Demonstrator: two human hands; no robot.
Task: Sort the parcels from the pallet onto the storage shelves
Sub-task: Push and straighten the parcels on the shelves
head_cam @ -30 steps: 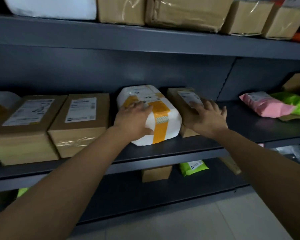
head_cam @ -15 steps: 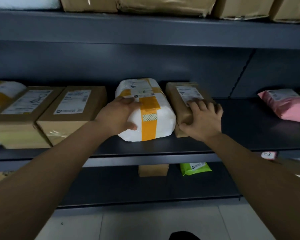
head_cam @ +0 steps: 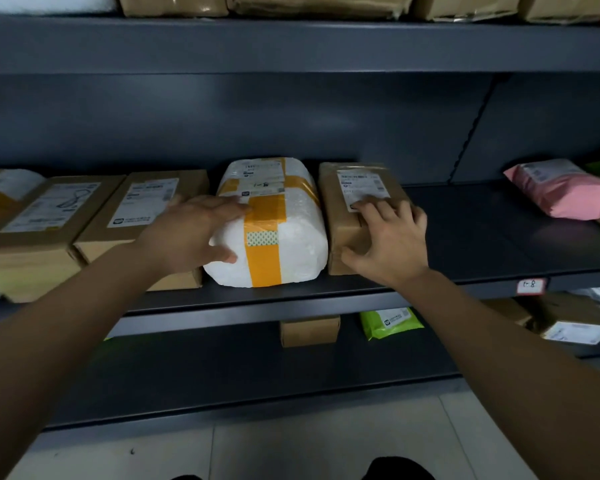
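Note:
A white bubble-wrapped parcel [head_cam: 288,247] with orange tape lies on the middle shelf [head_cam: 482,244]. My left hand [head_cam: 191,233] rests on its left side, fingers stretched over the top and thumb on the front face. Right beside it, touching, stands a brown box [head_cam: 340,216] with a white label. My right hand [head_cam: 388,244] lies flat on that box's front top, its fingertips on the label and its thumb against the front face. Both parcels sit flat on the shelf.
Two labelled brown boxes [head_cam: 142,216] [head_cam: 39,233] fill the shelf to the left. A pink bag [head_cam: 565,194] lies far right, with bare shelf between. A tag [head_cam: 530,286] reads 1-8. The lower shelf holds a small box [head_cam: 309,330] and a green bag [head_cam: 390,322]. Boxes [head_cam: 319,5] line the top shelf.
The white parcel has been straightened from its tilt, and the brown box now sits square beside it. My left hand slid toward the parcel's left side. The view moved closer and lower.

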